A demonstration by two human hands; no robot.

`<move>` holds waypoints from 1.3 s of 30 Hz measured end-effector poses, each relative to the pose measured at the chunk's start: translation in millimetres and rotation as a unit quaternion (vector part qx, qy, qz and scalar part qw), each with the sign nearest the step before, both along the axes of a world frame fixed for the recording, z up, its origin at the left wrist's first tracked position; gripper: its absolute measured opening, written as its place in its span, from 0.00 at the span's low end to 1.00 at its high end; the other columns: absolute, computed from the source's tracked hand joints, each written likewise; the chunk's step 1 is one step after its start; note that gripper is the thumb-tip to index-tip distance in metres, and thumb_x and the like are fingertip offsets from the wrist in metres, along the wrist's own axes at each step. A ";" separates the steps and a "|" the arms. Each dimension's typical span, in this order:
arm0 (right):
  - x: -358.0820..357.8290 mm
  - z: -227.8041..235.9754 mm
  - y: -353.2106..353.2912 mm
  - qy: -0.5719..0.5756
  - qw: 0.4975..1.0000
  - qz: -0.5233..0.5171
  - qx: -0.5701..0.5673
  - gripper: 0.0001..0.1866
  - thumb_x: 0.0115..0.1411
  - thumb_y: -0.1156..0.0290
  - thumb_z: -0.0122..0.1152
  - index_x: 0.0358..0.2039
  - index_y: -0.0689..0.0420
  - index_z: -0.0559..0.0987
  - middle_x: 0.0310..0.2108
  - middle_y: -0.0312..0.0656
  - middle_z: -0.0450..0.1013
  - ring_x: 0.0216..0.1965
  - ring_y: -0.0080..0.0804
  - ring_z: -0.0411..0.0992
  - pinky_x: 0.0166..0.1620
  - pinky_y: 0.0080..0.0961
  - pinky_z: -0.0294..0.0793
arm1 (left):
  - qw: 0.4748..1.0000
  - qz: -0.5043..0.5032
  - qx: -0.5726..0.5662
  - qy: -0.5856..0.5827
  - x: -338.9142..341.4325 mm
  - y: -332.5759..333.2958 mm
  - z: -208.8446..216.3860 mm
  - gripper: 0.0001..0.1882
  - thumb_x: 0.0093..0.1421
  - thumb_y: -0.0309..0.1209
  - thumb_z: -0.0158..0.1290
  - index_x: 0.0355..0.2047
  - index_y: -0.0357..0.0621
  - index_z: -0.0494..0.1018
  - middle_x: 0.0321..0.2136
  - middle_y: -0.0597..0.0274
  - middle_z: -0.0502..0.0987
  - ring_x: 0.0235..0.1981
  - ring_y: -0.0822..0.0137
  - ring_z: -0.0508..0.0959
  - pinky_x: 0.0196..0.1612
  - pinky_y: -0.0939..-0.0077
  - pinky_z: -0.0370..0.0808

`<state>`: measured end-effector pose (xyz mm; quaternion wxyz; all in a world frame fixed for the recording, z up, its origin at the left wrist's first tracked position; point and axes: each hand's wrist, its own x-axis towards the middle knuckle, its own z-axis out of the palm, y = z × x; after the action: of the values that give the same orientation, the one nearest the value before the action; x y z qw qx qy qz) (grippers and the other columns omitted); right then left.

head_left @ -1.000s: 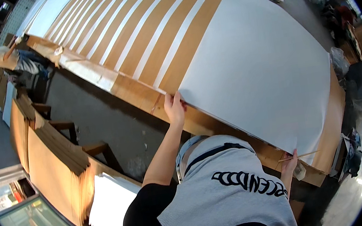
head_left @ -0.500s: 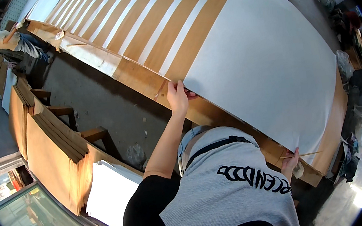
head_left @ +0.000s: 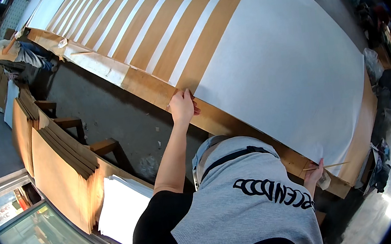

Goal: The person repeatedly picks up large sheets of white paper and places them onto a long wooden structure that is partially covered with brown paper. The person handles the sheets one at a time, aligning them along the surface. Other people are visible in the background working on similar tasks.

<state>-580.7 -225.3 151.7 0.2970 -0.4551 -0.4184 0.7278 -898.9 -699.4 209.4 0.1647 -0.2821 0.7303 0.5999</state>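
At the near edge of a long table, my left hand (head_left: 183,107) is closed, thumb and fingers pinching the near corner of the top brown sheet (head_left: 206,47). Beside that corner lies a large white sheet (head_left: 277,73), which covers the right part of the stack. Further left, brown and white strips alternate where the sheets are fanned out. Low on the right, my right hand (head_left: 314,173) is closed around a thin wooden stick (head_left: 335,165), its fingers at the white sheet's near edge. The undersides of the sheets are hidden.
A person (head_left: 13,49) stands at the table's far left end. Behind me on the left are a stack of brown boards (head_left: 60,172), a pile of white sheets (head_left: 122,204) and a glass-topped case (head_left: 49,242). Plastic wrapping (head_left: 373,68) lies on the right.
My left hand has shifted slightly left and turned, its fingers curling more at the brown sheet's corner. The right hand with the stick stays almost in place.
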 end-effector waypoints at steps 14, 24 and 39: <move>-9.5 18.7 -19.5 -0.019 1.000 -0.005 0.017 0.19 0.57 0.65 0.48 0.45 0.64 0.66 0.44 0.42 0.66 0.46 0.32 0.64 0.49 0.29 0.64 | 0.997 -0.055 -0.043 -0.033 -7.1 -9.8 -5.0 0.18 0.58 0.38 0.40 0.20 0.37 0.69 0.11 0.58 0.70 0.08 0.68 0.72 0.11 0.78 0.69; -22.6 29.0 -27.5 -0.042 0.998 -0.042 0.014 0.13 0.57 0.66 0.50 0.39 0.59 0.69 0.38 0.36 0.68 0.38 0.25 0.65 0.39 0.23 0.65 | 0.744 -0.403 -0.240 0.476 15.7 46.5 32.4 0.08 0.42 0.25 0.58 0.25 0.45 0.71 0.37 0.63 0.70 0.39 0.62 0.68 0.39 0.69 0.64; -19.4 39.8 -30.9 -0.108 0.992 0.018 0.060 0.16 0.58 0.58 0.49 0.37 0.59 0.71 0.33 0.35 0.70 0.33 0.21 0.68 0.33 0.19 0.67 | 0.717 -0.424 -0.221 0.507 18.3 50.3 -8.2 0.08 0.39 0.26 0.60 0.22 0.49 0.74 0.44 0.67 0.70 0.49 0.58 0.64 0.49 0.65 0.59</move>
<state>-600.1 -256.1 191.6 0.2632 -0.5049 -0.4989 0.6534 -880.6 -649.0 201.2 -0.0599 0.3754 0.8593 0.3423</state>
